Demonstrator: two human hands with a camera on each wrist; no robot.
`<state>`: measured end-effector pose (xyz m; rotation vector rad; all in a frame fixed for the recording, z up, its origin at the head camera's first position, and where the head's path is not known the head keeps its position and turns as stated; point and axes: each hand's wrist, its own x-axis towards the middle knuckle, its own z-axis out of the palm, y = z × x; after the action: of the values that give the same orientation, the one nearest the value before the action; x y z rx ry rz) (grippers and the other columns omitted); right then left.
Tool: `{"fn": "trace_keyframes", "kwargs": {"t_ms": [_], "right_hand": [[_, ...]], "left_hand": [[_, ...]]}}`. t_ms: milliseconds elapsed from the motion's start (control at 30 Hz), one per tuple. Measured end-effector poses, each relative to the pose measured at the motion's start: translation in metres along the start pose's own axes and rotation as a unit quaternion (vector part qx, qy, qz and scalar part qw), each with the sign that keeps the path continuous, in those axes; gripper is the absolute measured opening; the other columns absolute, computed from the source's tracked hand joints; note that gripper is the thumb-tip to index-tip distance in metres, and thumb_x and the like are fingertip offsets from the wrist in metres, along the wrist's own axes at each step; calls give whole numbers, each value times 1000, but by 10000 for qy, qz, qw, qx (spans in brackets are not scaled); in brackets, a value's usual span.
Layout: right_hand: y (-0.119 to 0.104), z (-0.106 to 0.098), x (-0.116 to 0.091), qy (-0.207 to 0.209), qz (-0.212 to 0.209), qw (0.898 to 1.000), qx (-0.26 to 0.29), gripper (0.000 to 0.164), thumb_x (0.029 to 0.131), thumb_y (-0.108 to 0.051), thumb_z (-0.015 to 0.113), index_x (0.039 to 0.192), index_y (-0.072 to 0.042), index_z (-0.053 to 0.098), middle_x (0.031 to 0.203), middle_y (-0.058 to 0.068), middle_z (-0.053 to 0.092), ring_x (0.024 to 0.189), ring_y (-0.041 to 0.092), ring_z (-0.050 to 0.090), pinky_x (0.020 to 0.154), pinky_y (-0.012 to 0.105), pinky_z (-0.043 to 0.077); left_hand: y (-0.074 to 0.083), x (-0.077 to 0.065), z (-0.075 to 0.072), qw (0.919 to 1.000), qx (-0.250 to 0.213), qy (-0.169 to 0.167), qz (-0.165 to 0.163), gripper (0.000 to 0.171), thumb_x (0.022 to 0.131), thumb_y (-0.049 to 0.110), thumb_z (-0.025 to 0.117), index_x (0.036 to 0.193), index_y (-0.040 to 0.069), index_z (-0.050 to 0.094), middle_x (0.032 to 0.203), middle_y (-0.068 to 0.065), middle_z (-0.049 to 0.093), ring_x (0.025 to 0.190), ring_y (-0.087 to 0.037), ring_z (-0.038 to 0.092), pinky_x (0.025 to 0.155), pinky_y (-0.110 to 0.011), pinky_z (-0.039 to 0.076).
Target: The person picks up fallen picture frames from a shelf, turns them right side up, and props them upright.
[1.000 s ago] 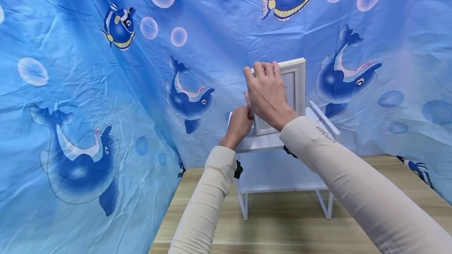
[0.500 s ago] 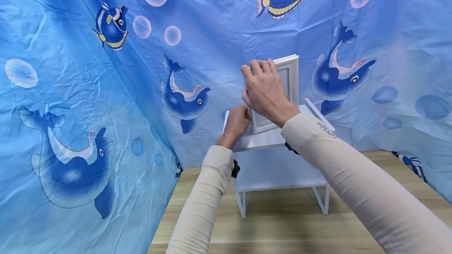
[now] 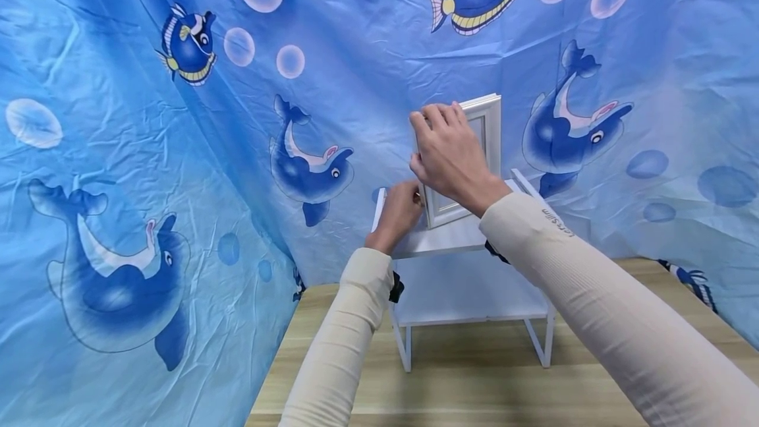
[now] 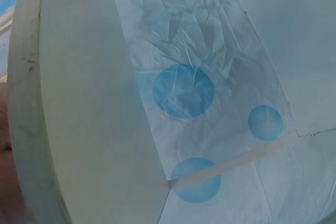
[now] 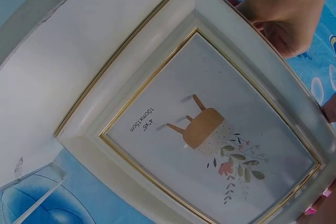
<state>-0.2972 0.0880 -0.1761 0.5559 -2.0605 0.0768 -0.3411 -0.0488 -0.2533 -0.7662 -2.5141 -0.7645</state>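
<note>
At white stand point(image 3: 468, 288), picture frame point(image 5: 199, 124) facing viewer, long axis upright, right grip point(image 3: 453, 147) pinching its edge, left grip's point(image 3: 400, 213) hold unclear

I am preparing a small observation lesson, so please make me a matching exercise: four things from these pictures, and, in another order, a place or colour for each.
Things
1. Picture frame
2. White stand
3. Right hand
4. Left hand

Places or colours
A. On the wood-patterned surface
B. Beside the frame's lower part, in the head view
C. Pale, with thin gold lines
D. At the frame's upper edge

Pairs: 1-C, 2-A, 3-D, 4-B
</note>
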Motion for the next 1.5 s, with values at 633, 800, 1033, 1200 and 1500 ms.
{"fn": "trace_keyframes", "kwargs": {"t_ms": [633,800,1033,1200,1500], "right_hand": [[10,-2,2,-161,-77,9986,506,42,89,-15,59,126,2,52,128,22,56,125,38,49,116,54,29],[11,-4,2,-341,-55,9978,563,45,90,-16,58,131,2,51,132,22,54,131,39,46,118,52,27],[12,-6,2,-524,-48,9965,643,49,90,-16,58,135,2,49,138,22,52,138,40,41,119,50,26],[12,-8,3,-706,-66,9950,700,52,90,-16,59,138,3,48,140,22,51,140,39,38,121,47,23],[15,-12,4,-1046,17,9901,931,55,92,-15,57,142,3,44,145,21,47,144,38,33,122,45,20]], "left_hand": [[5,-1,1,9997,216,48,131,14,99,4,55,94,8,67,83,-7,66,72,-16,55,67,-27,39],[7,-1,2,9994,326,33,135,15,98,3,55,98,7,70,86,-8,68,74,-16,58,67,-27,40],[7,-2,3,9987,480,103,149,14,96,2,57,96,7,71,84,-7,69,71,-16,58,65,-27,39],[7,-3,3,9989,441,111,77,14,95,2,58,96,7,71,84,-5,68,72,-15,57,66,-26,41],[7,-4,2,9996,260,89,-95,17,96,3,58,102,8,72,89,-4,70,75,-14,59,69,-26,45]]}}
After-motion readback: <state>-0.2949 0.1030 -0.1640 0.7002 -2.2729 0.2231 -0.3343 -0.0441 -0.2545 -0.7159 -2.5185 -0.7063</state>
